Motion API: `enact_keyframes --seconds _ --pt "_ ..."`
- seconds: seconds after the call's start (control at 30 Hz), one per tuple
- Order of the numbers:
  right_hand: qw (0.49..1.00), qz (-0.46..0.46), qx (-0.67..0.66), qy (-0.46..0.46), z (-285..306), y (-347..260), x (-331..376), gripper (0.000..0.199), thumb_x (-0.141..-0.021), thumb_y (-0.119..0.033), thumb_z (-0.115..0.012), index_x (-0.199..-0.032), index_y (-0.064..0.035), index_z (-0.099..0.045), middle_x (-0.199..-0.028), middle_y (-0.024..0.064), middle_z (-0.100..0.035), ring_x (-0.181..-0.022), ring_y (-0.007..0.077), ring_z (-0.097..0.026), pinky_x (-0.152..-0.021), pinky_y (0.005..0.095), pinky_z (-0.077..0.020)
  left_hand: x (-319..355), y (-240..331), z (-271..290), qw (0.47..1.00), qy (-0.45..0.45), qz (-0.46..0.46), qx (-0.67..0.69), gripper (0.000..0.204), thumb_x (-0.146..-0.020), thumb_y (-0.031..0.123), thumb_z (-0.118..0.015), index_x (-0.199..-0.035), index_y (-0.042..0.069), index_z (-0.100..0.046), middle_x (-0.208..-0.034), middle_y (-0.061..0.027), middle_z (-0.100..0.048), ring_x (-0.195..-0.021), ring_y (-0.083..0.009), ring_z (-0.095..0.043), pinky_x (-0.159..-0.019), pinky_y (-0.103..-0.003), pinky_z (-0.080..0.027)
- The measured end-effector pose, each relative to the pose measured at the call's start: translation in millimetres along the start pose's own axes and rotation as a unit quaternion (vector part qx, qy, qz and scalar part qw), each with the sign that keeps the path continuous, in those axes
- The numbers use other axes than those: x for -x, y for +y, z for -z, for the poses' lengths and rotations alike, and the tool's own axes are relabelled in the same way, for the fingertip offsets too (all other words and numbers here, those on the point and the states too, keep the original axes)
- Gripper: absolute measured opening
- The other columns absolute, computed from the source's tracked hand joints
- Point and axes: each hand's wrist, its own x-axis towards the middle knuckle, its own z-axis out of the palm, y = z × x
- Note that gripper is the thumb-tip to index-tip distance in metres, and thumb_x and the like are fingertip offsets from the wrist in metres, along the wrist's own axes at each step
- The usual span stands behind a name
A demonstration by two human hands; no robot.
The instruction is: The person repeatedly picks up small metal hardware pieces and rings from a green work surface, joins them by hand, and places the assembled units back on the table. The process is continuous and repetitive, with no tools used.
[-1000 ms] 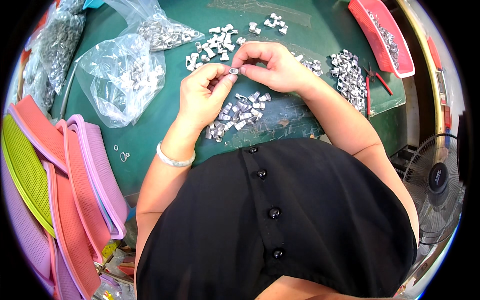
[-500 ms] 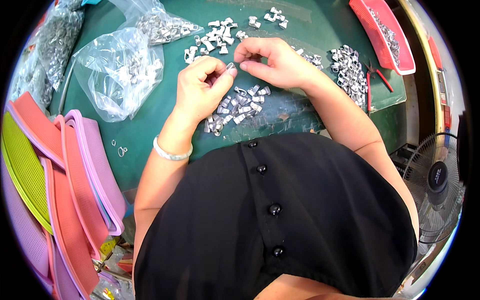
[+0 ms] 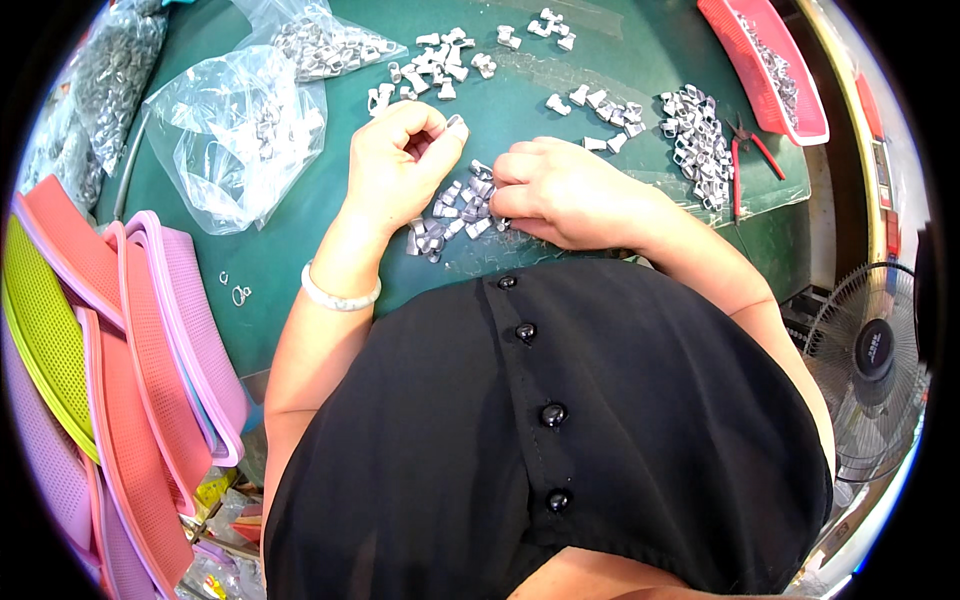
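My left hand (image 3: 400,165) is closed in a pinch around a small silver metal loop piece (image 3: 456,121), whose top edge shows between thumb and forefinger. My right hand (image 3: 575,195) reaches down at the right side of a near pile of small silver metal pieces (image 3: 455,215). Its fingers are bent together among the pieces, and their tips are partly hidden, so what they hold is unclear. Beyond my hands lie further groups of silver pieces (image 3: 440,62), some by the right forearm (image 3: 612,115).
Clear plastic bags (image 3: 235,140) of metal pieces lie at left. A larger heap (image 3: 697,148), red-handled pliers (image 3: 752,160) and a pink basket (image 3: 775,75) are at right. Stacked plastic baskets (image 3: 165,350) stand near left, a fan (image 3: 873,350) at the right.
My right hand has moved down and toward me, from beside the left hand to the near pile. My left hand stays nearly in place, still pinching the loop piece.
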Motion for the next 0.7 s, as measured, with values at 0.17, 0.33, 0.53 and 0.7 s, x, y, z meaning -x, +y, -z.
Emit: enact_keyframes --seconds 0.17,0.33,0.53,0.7 --pt "0.985 -0.039 -0.156 0.062 4 6 4 0.018 -0.07 -0.005 -0.068 -0.086 -0.0037 -0.059 -0.086 0.0068 -0.058 -0.083 0.0238 -0.057 -0.072 0.0328 -0.0459 0 0 1 1.0 -0.004 0.007 0.001 0.017 -0.074 0.008 -0.068 -0.065 0.001 -0.055 -0.062 0.0003 -0.05 -0.053 -0.0055 -0.044 -0.049 -0.021 -0.037" --pt "0.813 -0.175 -0.539 0.136 4 13 10 0.016 -0.077 0.001 -0.066 -0.092 0.0005 -0.06 -0.088 0.0056 -0.062 -0.081 0.0101 -0.058 -0.073 0.024 -0.048 1 0 1 1.0 -0.006 0.008 -0.009 0.017 -0.074 0.009 -0.068 -0.065 0.001 -0.056 -0.063 0.0 -0.05 -0.053 -0.0059 -0.044 -0.049 -0.021 -0.037" --pt "0.733 -0.153 -0.643 0.161 1 19 10 0.016 -0.078 0.0 -0.065 -0.093 0.0001 -0.06 -0.086 0.0071 -0.063 -0.079 0.0122 -0.061 -0.073 0.0253 -0.0501 1 1 1 1.0 -0.013 0.026 -0.009 0.017 -0.074 0.009 -0.068 -0.066 0.001 -0.056 -0.063 -0.0001 -0.05 -0.054 -0.006 -0.044 -0.05 -0.021 -0.037" --pt "0.711 -0.133 -0.67 0.166 1 22 12 0.015 -0.078 0.002 -0.062 -0.093 0.0001 -0.06 -0.088 0.0113 -0.063 -0.08 0.0162 -0.062 -0.072 0.0272 -0.0509 1 1 1 0.999 -0.014 0.025 -0.014 0.017 -0.074 0.008 -0.068 -0.066 0.001 -0.056 -0.063 -0.0003 -0.05 -0.054 -0.0057 -0.044 -0.05 -0.021 -0.037"
